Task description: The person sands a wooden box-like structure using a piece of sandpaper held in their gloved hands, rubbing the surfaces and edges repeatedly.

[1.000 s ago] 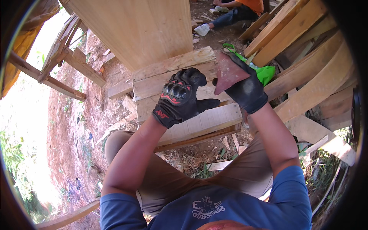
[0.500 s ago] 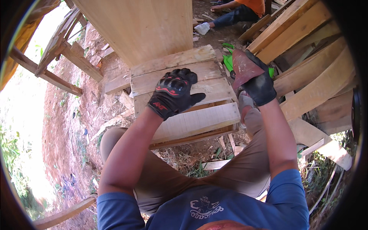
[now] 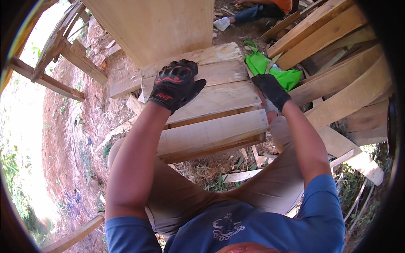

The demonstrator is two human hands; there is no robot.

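In front of me is a slatted wooden piece (image 3: 215, 128), like a low bench or crate, with a gap between two of its planks. My left hand (image 3: 175, 84), in a black glove with red marks, rests on the planks at the left, its thumb spread out. At the right edge of the planks is my right hand (image 3: 272, 90), in a black glove too, with its fingers bent toward the wood. Whatever it holds is hidden; the reddish-brown sheet, like sandpaper, is out of sight.
A wide pale board (image 3: 156, 29) rises at the far end of the slatted piece. To the right lie a bright green bag (image 3: 261, 63) and stacked planks (image 3: 337, 80). A wooden frame (image 3: 67, 55) stands at the left. Another person's leg (image 3: 253, 14) reaches in at the back.
My right hand has come down to the right edge of the planks, and the reddish-brown sheet no longer shows. My left hand has moved slightly left and away from me. More of the green bag shows.
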